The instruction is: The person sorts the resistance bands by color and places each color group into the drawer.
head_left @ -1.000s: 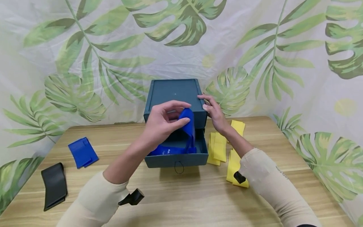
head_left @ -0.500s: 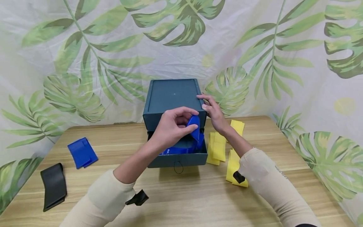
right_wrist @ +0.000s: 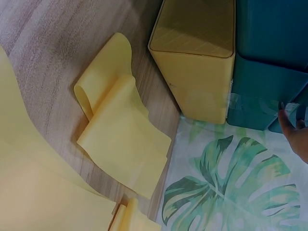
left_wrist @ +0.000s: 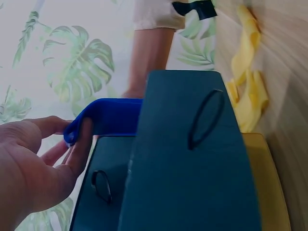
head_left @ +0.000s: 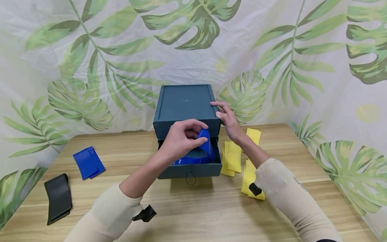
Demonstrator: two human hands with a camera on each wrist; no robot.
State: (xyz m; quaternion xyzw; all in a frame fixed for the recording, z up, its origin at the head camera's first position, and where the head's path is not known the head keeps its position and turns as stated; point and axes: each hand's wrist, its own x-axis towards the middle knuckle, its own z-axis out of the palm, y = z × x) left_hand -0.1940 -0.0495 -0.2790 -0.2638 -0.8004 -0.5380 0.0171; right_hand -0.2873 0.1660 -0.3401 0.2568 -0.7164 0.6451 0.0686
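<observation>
My left hand [head_left: 182, 141] pinches a blue resistance band [head_left: 205, 136] between thumb and fingers, over the pulled-out lower drawer [head_left: 188, 172] of a small teal drawer box [head_left: 185, 101]. The band's lower part, with white print, lies inside the drawer. In the left wrist view the held end of the band [left_wrist: 115, 117] is folded over the fingers, and the rest passes behind the drawer front [left_wrist: 187, 159]. My right hand [head_left: 228, 121] rests on the box's right side, fingertips at the top edge. The right wrist view shows only some of its fingers [right_wrist: 291, 130].
Several yellow bands [head_left: 234, 156] lie on the table right of the box. To the left are a folded blue band [head_left: 88, 162] and a folded black band [head_left: 58, 199]. A yellow bottom section [right_wrist: 199, 86] sits under the teal drawers. A leaf-print cloth [head_left: 133, 40] hangs behind.
My left hand has moved right and lowered toward the drawer with the blue band, drawing its printed part rightward inside. My right hand has stayed on the box.
</observation>
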